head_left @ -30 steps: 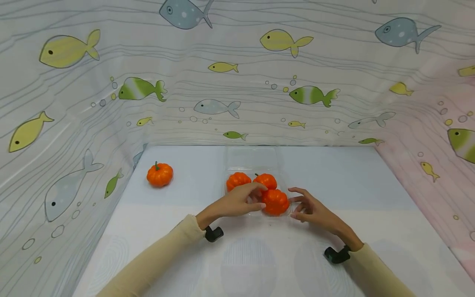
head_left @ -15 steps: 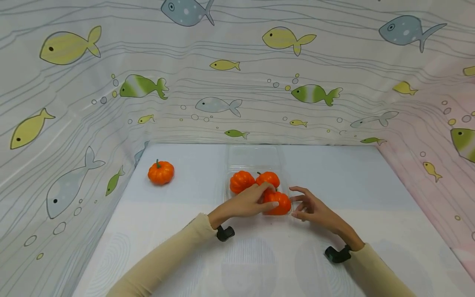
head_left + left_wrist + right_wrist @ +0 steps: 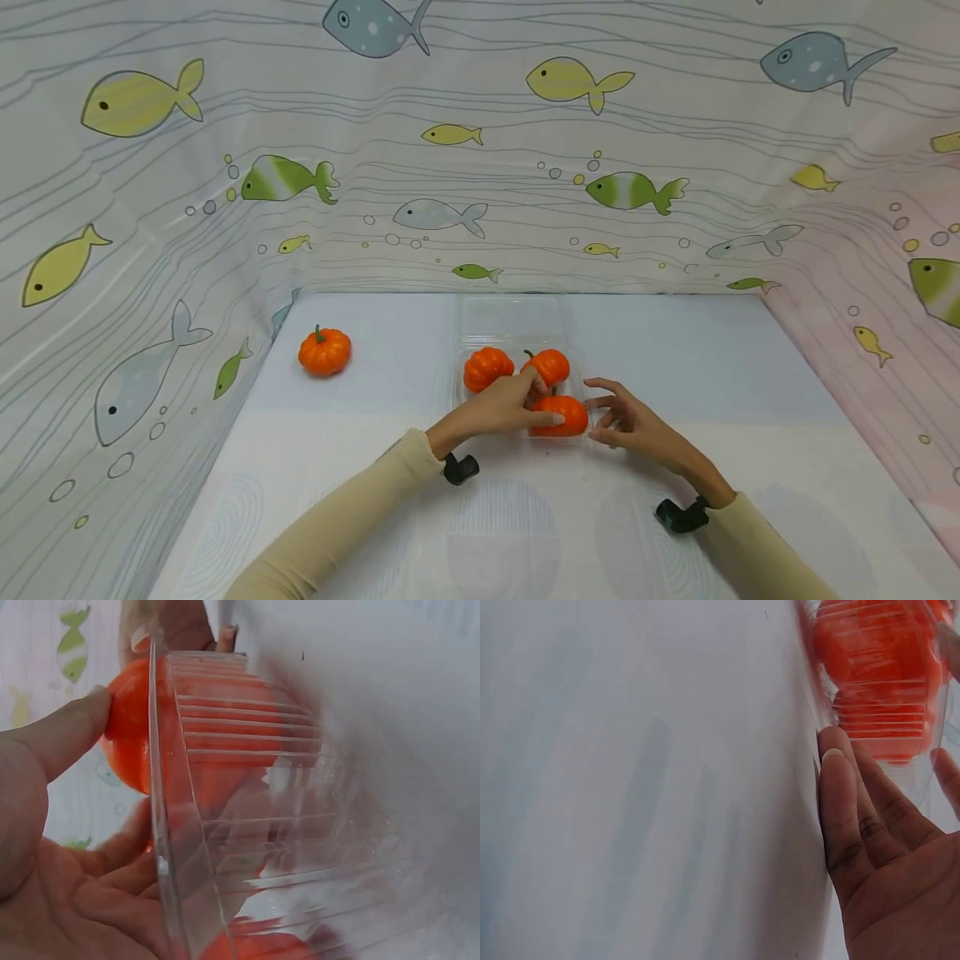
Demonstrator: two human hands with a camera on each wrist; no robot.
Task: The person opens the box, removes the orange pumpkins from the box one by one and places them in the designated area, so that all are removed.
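Left hand (image 3: 501, 406) has shifted rightward since one second ago, its thumb now reaching further across the face of the near pumpkin (image 3: 572, 416); the far-right pumpkin (image 3: 554, 364) has also moved a little to the right. Near pumpkin lies at the left hand's fingertips, between the two hands. Left hand pinches it, thumb on the side facing the person, fingers on the far side. Far-right pumpkin sits just beyond the left fingers. Far-left pumpkin (image 3: 486, 367) lies directly beyond the back of the same hand. All three are in a clear plastic container (image 3: 191, 877), its lid (image 3: 510, 315) folded back beyond both hands. Right hand (image 3: 636, 427) is just right of the container, fingers loosely bent and holding nothing; contact with the wall cannot be told. Fourth pumpkin (image 3: 325, 352) stands on the table (image 3: 675, 350), well apart, beyond and left of the left hand.
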